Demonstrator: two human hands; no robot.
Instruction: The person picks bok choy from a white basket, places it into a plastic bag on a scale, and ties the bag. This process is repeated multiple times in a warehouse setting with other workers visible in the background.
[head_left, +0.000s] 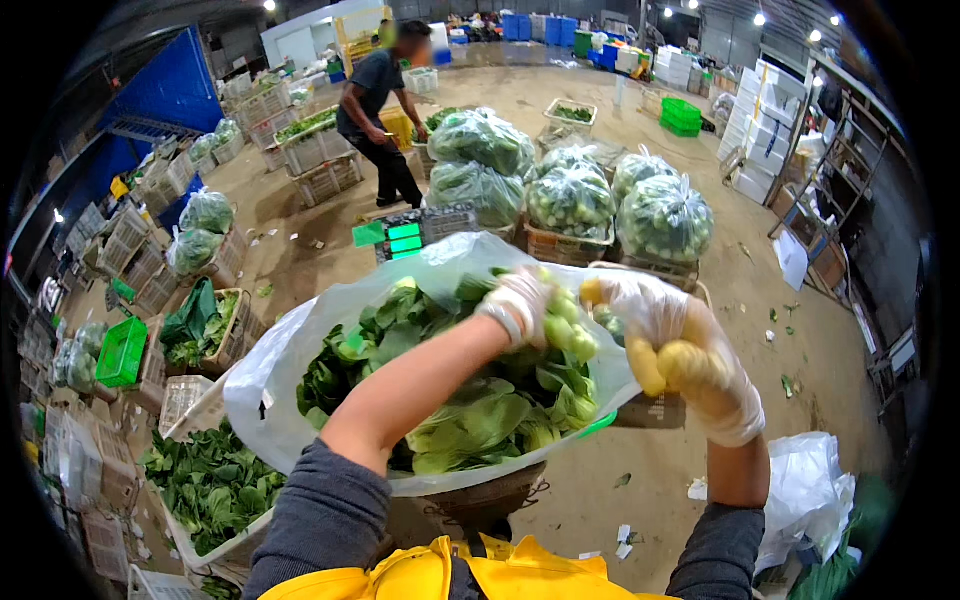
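Note:
A large translucent plastic bag (277, 375) stands wide open before me, filled with leafy green bok choy (465, 420). My left hand (521, 300), in a thin clear glove, is inside the bag's far right part, around a bunch of bok choy with pale stems (566, 322); motion blurs it. My right hand (667, 330) wears a yellow glove under a clear plastic one and is at the bag's right rim, its fingers bent. Whether it grips the rim is unclear.
Tied bags of greens (666, 217) stand on crates beyond the bag. A crate of leafy greens (217, 480) is at lower left. A co-worker (379, 112) bends over crates at the back. White plastic bags (802, 495) lie at lower right.

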